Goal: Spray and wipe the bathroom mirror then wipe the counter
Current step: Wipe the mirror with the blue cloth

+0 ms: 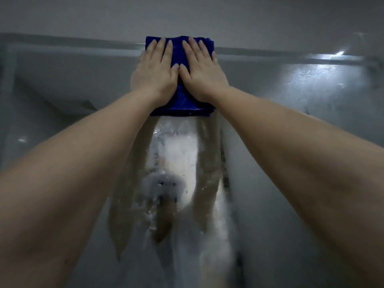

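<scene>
Mostly the view is filled by the large wet bathroom mirror (291,142), its glass grey and hazy, with a pale streaky band of moisture (180,146) running down the middle and blurred reflections of the arms inside it. Above its top edge sits a plain grey wall (187,15); the counter is not in view. Pressed flat against the glass right at that top edge is the folded deep-blue microfibre cloth (182,106), its upper border reaching the edge and its lower fold showing below the wrists. The left hand (154,69) and the right hand (202,73) lie side by side on it, thumbs nearly touching, fingers straight and spread, pinning the cloth with palms and grasping nothing. Judging by the wet film, the mirror step is underway and the counter is not yet wiped. The cloth looks soft, light and limp, probably damp, so it should glide easily over slick glass but could bunch or slip out if pressure is uneven. Flat palms over its centre, as now, seem the best hold; pinching a corner would let the rest flop.
</scene>
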Motion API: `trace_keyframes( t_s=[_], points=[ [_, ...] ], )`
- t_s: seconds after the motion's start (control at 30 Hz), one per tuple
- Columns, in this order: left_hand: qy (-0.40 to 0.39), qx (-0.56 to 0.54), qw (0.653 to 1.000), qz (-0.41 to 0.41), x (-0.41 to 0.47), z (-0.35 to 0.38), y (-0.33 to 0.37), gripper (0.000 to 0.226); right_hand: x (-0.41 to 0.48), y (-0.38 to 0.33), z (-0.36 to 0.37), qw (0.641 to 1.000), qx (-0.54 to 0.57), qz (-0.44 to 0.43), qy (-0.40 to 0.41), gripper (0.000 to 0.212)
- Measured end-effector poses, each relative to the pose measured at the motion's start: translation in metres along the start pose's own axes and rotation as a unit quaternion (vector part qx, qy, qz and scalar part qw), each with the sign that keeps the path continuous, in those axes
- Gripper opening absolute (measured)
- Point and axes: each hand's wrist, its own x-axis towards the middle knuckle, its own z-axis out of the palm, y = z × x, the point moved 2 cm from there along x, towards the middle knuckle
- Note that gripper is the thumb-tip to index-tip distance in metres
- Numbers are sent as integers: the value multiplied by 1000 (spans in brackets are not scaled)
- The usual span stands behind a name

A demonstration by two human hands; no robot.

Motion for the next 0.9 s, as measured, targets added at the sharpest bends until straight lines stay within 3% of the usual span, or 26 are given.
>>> trace_keyframes(
  t_s=[0.4,0.9],
  points=[
    [35,25,999,-28,23,42,90,55,-7,103,-12,999,-6,-41,32,61],
    [38,34,999,-19,23,43,92,55,-9,104,-14,999,-10,-38,27,62]
  ],
)
